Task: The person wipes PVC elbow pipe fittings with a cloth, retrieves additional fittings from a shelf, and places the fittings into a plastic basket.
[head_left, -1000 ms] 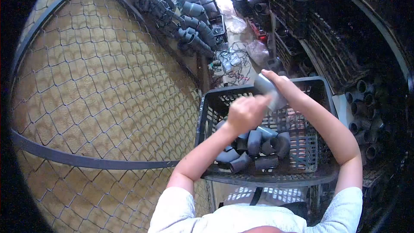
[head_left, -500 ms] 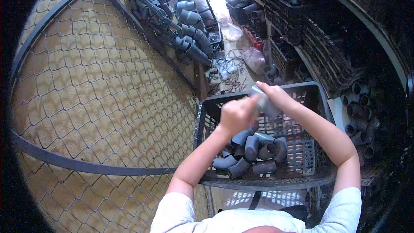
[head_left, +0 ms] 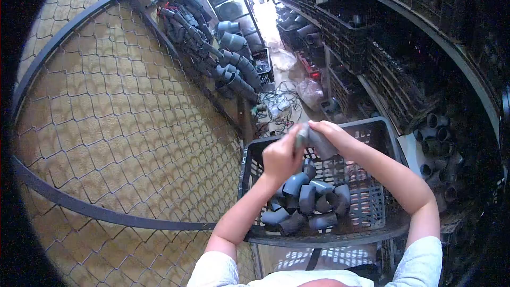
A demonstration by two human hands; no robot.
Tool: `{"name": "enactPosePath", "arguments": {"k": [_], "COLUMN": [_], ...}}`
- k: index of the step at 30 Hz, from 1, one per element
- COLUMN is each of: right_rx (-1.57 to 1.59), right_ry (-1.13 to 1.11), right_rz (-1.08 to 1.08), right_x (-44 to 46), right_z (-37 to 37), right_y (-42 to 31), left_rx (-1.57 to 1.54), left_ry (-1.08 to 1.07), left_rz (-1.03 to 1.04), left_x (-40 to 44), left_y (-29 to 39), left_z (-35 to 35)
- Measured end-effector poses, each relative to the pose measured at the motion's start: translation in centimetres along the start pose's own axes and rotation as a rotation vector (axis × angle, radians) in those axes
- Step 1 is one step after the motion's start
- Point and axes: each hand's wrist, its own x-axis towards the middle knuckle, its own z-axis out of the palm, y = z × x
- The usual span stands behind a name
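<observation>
R hand (head_left: 330, 134): grasping gray pipe ftg. (head_left: 322, 146), forearm angled in from crate's R edge. L hand (head_left: 280, 158): fingers curled, closed on pale blurred item (head_left: 302, 137), ID unclear, at ftg.'s upper end; forearm in from near-L corner. Both elbows bent, wrists close tog.
Chg. vs 1 s ago: L hand shifted twd. crate's L edge; more of elbow ftgs. (head_left: 306, 199) uncovered.
Gray pipe ftg.: above far edge of blk. crate (head_left: 329, 243), approx. mid-width; long axis diag., upper end twd. far-L corner, lower end twd. near-R corner.
</observation>
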Motion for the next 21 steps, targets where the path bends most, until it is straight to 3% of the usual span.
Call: {"name": "enactPosePath", "arguments": {"k": [1, 2, 3, 5, 9, 12, 15, 19, 21], "right_rx": [0.006, -0.014, -0.035, -0.08, 0.086, 0.05, -0.031, 0.112, 0.07], "right_ry": [-0.073, -0.006, 0.063, 0.071, 0.043, 0.055, 0.092, 0.075, 0.082], "right_rz": [0.017, -0.031, -0.073, -0.144, 0.012, -0.005, -0.045, -0.003, -0.009], "right_x": [-0.4, 0.5, 1.3, 0.8, -0.5, 0.1, 1.0, 0.7, 0.0], "right_z": [-0.1, -0.4, -0.6, -0.3, 0.3, 0.3, -0.5, -0.5, 0.1], "right_y": [-0.6, 0.4, 1.5, 0.9, -0.5, -0.1, 0.9, 0.6, -0.4], "left_rx": [0.013, -0.043, 0.042, 0.038, -0.047, -0.106, 0.106, 0.012, -0.091], "left_ry": [0.001, -0.015, -0.17, -0.028, 0.111, 0.031, -0.096, 0.026, -0.02], "left_rz": [0.048, 0.141, 0.249, 0.378, 0.088, 0.271, 0.496, 0.136, 0.256], "left_x": [-0.4, -0.4, -0.4, -0.1, 0.3, -1.2, -0.6, 0.0, -1.5], "left_y": [0.3, 1.4, 2.2, 1.3, -0.8, 0.7, 1.8, -1.3, 0.2], "left_z": [0.3, 0.3, -0.2, 0.6, 0.7, 1.5, 0.6, 1.0, 1.7]}}
